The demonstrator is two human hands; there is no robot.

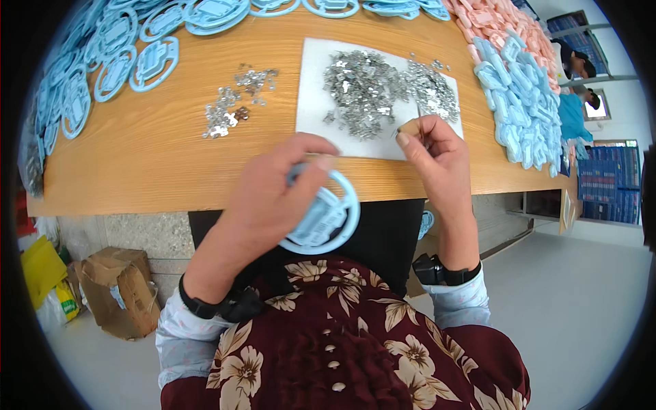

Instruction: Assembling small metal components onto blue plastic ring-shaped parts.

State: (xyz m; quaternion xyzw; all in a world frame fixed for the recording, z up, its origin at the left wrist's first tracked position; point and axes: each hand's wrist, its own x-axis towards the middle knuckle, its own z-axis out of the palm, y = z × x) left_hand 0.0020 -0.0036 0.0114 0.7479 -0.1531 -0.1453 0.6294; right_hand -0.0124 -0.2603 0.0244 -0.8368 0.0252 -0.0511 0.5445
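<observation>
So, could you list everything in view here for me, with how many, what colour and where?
Table: one, light brown, across the middle
White sheet: one, white, on the table
Metal bits: too many to count, silver, heaped on the sheet, more to its left
Blue plastic frames: many, light blue, table's far left and far edge
Blue plastic pieces: many, light blue, table's right
Pink plastic pieces: many, pink, far right
Cardboard box: one, brown, floor, left
Other people: at least two, far right
Held frame: one, blue, left hand
Small item: one, tan, unclear, right hand
Wristbands: two, black, wrists
Left hand: one, bare, centre
Right hand: one, bare, by the sheet
</observation>
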